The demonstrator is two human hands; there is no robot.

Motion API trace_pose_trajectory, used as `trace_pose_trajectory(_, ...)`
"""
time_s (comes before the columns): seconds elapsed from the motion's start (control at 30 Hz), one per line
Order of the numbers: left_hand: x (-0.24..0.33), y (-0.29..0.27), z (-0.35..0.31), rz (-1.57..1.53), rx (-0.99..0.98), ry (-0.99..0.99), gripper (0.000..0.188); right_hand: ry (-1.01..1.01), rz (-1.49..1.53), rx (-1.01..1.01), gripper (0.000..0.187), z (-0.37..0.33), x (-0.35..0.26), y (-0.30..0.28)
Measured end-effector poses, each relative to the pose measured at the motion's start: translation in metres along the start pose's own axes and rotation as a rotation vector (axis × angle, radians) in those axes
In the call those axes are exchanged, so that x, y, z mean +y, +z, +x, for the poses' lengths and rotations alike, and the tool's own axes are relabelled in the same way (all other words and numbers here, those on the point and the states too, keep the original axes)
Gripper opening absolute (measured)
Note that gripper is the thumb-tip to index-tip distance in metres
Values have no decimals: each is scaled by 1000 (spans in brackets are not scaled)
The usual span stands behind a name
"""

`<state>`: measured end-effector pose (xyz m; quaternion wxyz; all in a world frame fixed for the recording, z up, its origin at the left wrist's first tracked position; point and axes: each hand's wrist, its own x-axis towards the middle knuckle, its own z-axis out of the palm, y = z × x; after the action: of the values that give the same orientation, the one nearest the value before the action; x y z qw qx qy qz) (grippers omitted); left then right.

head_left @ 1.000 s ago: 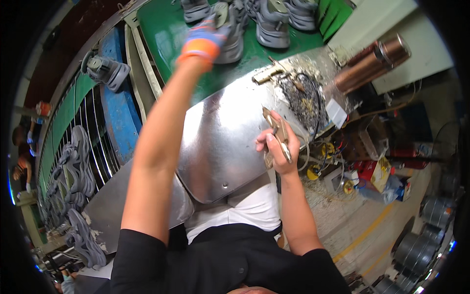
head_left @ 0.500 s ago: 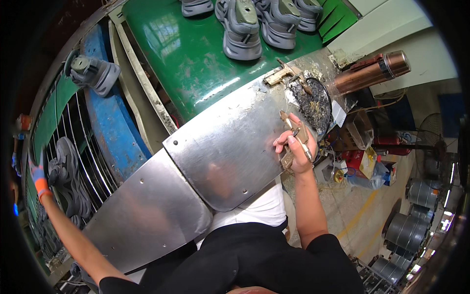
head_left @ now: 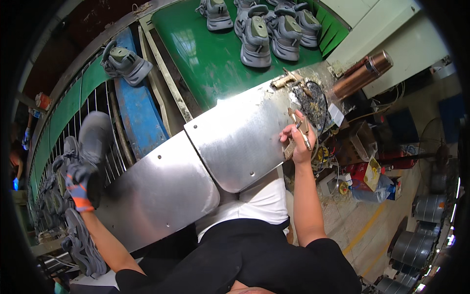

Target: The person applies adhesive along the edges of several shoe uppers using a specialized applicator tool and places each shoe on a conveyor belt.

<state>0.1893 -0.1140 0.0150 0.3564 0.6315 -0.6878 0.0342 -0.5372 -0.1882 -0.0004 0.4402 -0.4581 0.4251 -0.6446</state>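
My left hand, in a grey and orange glove, grips a grey sneaker over the left end of the metal bench. The shoe is smeared by motion, so its details do not show. My bare right hand is closed round a small metal spray gun above the right part of the bench top. A second gun lies at the bench's far right end, beside a round dark, crusted pad.
Several grey sneakers stand on the green belt ahead. More shoes sit along the rack at left, and a single sneaker rests by the blue frame. A copper-coloured flask lies at the right.
My left hand has come inward from the rack at far left and now has a sneaker lifted in it. The right hand keeps the spray gun. The whole view has shifted slightly.
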Motion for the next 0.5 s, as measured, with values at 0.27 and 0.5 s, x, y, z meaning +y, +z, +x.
trace_pose_trajectory(0.27, 311, 23, -33, -69, -671, 313, 39, 12, 56, -42, 57, -5, 0, -7)
trace_pose_trajectory(0.5, 430, 70, -1, 211, -742, 838, 42, 7, 76, -110, 58, -3, 4, -9)
